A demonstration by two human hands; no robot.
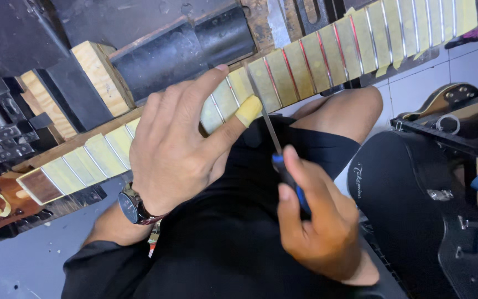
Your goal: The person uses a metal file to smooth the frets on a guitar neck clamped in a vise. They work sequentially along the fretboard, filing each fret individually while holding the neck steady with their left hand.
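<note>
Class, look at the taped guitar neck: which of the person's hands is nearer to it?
Left. The left hand lies flat on the guitar neck, fingers across the frets. The right hand sits below, off it, gripping a blue-handled file.

- Black hard-shell guitar case (410,210), curved and glossy, at the lower right beside the person's knee: it bears a small pale script logo label (357,181) near its left edge, running top to bottom.
- Small round watch face (126,206), dark with a metal rim, on the wrist at lower left; its markings are too small to tell.
- No signs or screens show.
</note>
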